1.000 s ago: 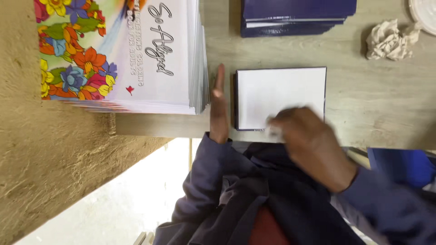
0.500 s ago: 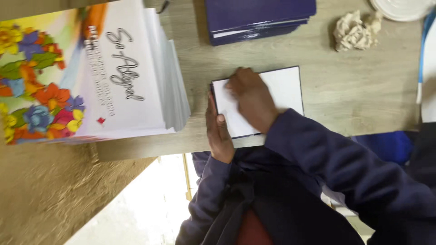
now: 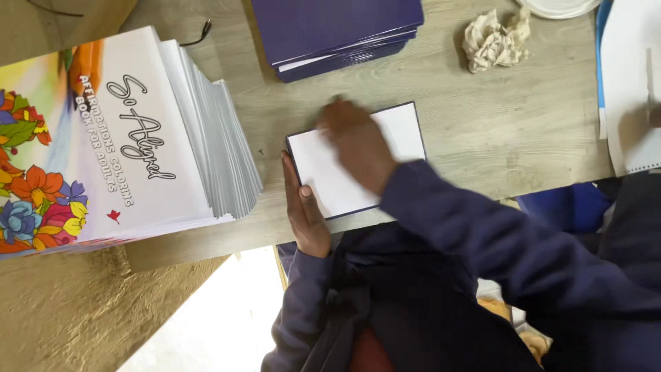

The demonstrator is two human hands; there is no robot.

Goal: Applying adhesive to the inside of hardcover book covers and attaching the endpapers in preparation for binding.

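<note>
Shifted up and leftward since half a second back — right hand (image 3: 357, 141) now spread flat, palm down, over the upper left part of the white sheet (image 3: 358, 162), blurred with motion, gripping nothing. Left hand (image 3: 305, 207) laid open along the sheet's left edge, fingers straight, pinning rather than grasping. White sheet with its dark border lying flat on the wooden table (image 3: 496, 131), near the front edge, square to it. To smooth well: keep the left palm steady as an anchor, press evenly outward with the right from the held edge toward the free one, avoid dragging the sheet askew. Further out — a tall stack of colouring books (image 3: 131, 138) with flowered covers well to the left, a pile of dark purple covers (image 3: 341, 31) just beyond the sheet, a crumpled paper wad (image 3: 494, 40) toward the far right, apart from everything.
</note>
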